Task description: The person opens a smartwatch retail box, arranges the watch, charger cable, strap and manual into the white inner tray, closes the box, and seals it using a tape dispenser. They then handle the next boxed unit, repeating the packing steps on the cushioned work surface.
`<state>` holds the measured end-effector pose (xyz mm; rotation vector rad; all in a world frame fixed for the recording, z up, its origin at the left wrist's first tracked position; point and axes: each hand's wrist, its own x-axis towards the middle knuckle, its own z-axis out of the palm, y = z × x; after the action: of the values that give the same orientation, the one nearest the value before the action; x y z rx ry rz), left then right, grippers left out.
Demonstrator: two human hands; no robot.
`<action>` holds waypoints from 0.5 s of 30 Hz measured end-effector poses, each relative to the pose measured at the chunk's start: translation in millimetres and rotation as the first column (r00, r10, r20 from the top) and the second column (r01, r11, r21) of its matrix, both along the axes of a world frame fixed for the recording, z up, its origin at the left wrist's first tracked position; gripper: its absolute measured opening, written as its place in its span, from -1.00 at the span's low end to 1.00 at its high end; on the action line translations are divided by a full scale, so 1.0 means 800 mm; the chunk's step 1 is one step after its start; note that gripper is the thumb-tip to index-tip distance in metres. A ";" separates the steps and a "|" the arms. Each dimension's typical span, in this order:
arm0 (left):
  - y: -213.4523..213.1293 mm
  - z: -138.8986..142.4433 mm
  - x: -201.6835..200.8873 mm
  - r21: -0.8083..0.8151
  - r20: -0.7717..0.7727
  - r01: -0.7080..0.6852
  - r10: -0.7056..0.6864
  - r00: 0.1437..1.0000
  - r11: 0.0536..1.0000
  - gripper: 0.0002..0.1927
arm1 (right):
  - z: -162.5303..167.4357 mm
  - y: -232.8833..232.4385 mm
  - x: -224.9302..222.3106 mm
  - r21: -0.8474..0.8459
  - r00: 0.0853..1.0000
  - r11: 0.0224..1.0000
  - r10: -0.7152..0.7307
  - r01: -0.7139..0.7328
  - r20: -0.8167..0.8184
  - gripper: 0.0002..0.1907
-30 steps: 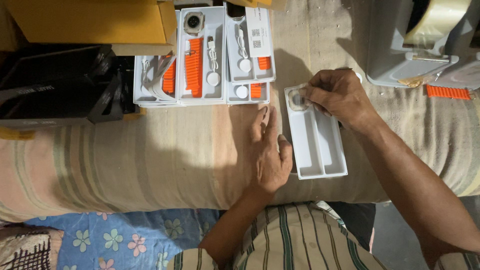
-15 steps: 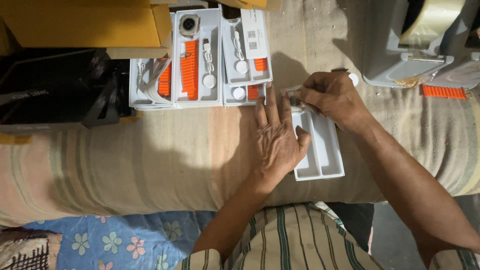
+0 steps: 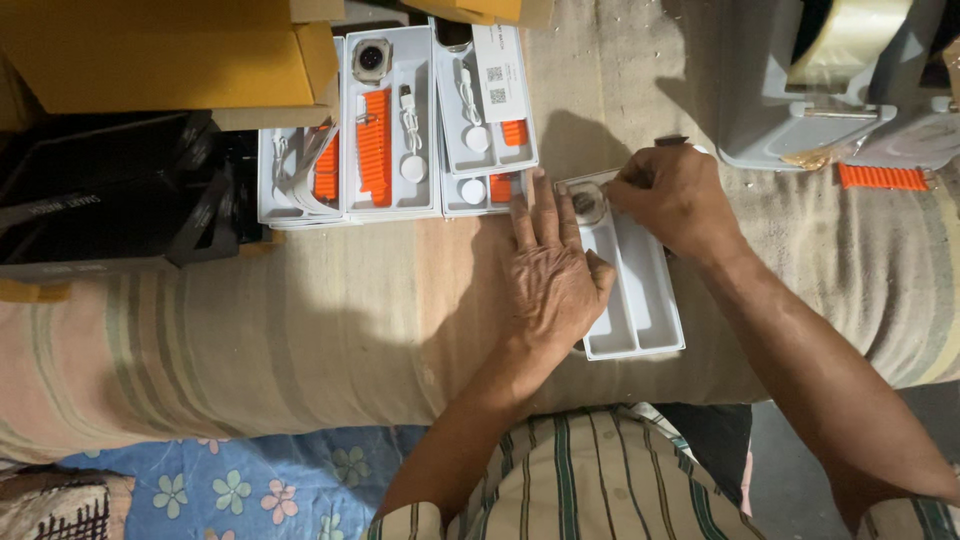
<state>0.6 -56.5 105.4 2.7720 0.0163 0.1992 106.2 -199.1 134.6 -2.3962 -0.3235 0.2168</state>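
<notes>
My left hand (image 3: 552, 272) lies flat, fingers spread, pinning the white tray (image 3: 640, 300) on the striped cloth (image 3: 300, 310). My right hand (image 3: 672, 196) pinches the round watch body (image 3: 585, 205) at the tray's top slot. If my left hand eases off, the tray may skid and the watch could miss its slot.

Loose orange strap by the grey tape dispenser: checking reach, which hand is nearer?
Right. The right hand lies left of the orange strap; the left hand is farther left.
</notes>
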 end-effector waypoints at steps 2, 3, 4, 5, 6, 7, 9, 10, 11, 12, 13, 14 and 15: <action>-0.001 0.000 0.000 0.019 -0.019 0.002 -0.002 1.000 1.000 -0.18 | -0.003 -0.003 0.001 -0.008 0.999 1.000 -0.021 0.020 -0.047 -0.75; -0.001 -0.001 0.000 0.013 -0.014 0.000 0.000 1.000 1.000 -0.17 | -0.005 -0.004 0.002 -0.013 0.997 0.999 -0.031 0.031 -0.070 -0.74; -0.001 -0.001 0.000 0.008 -0.013 -0.003 0.003 1.000 1.000 -0.16 | -0.006 -0.004 0.003 -0.017 0.997 0.999 -0.034 0.032 -0.076 -0.74; -0.001 -0.001 0.000 0.002 -0.012 -0.005 0.005 1.000 1.000 -0.15 | -0.006 -0.004 0.003 -0.020 0.996 0.999 -0.036 0.034 -0.082 -0.74; -0.001 -0.001 0.000 -0.008 -0.005 -0.008 0.008 1.000 1.000 -0.14 | -0.007 -0.004 0.004 -0.023 0.996 0.999 -0.040 0.038 -0.085 -0.73; -0.001 0.000 -0.001 -0.019 0.004 -0.009 0.009 1.000 1.000 -0.12 | -0.007 -0.004 0.003 -0.007 0.998 0.999 -0.036 0.035 -0.059 -0.74; -0.001 0.001 -0.001 -0.029 -0.002 -0.012 0.012 1.000 1.000 -0.10 | -0.005 -0.002 0.001 0.023 1.000 0.999 -0.026 0.027 -0.009 -0.74; -0.001 0.001 -0.001 -0.026 -0.014 -0.015 0.014 1.000 1.000 -0.08 | -0.004 -0.001 -0.001 0.022 0.999 0.999 -0.039 0.040 -0.022 -0.73; 0.000 0.002 -0.001 -0.023 -0.027 -0.018 0.017 0.999 1.000 -0.07 | -0.003 -0.001 -0.003 0.021 0.998 0.998 -0.052 0.052 -0.036 -0.73; 0.000 0.002 -0.001 -0.040 -0.033 -0.016 0.015 0.999 0.999 -0.06 | -0.001 0.000 -0.005 0.021 0.997 0.998 -0.064 0.065 -0.047 -0.72; 0.000 0.003 0.000 -0.058 -0.041 -0.014 0.011 0.999 0.998 -0.04 | 0.000 0.000 -0.010 0.060 0.992 0.994 -0.091 0.096 -0.084 -0.70; 0.000 0.003 0.000 -0.077 -0.047 -0.009 0.005 0.999 0.997 -0.03 | 0.001 -0.001 -0.014 0.097 0.986 0.987 -0.117 0.129 -0.122 -0.68; 0.000 0.004 0.001 -0.062 -0.025 -0.008 0.007 1.000 0.998 -0.02 | 0.003 -0.002 -0.017 0.132 0.977 0.978 -0.141 0.163 -0.159 -0.67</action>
<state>1.2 -56.9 108.6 2.7125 0.0389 0.1631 92.4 -200.5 136.6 -2.2347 -0.0818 0.2899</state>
